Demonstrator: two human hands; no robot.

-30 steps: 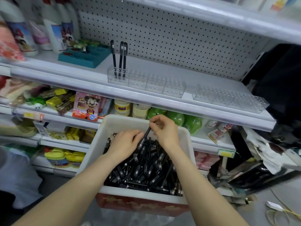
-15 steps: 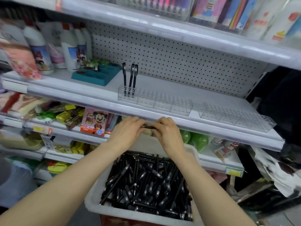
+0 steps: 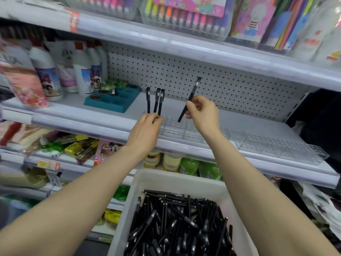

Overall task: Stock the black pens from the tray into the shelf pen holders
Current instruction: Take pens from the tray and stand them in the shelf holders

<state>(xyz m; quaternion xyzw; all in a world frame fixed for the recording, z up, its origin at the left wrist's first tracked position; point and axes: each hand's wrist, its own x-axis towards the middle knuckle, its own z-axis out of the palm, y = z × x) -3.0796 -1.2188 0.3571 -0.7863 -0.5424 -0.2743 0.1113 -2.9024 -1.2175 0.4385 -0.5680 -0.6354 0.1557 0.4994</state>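
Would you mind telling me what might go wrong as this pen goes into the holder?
1. The right hand pinches the black pen tilted above the clear holder; its tip may miss a slot.
2. The left hand sits by the three standing pens and might knock them over.

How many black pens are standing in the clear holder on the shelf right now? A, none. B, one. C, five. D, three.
D: three pens stand upright at the left end of the clear holder, while the right hand holds a fourth pen above it, not yet inserted.
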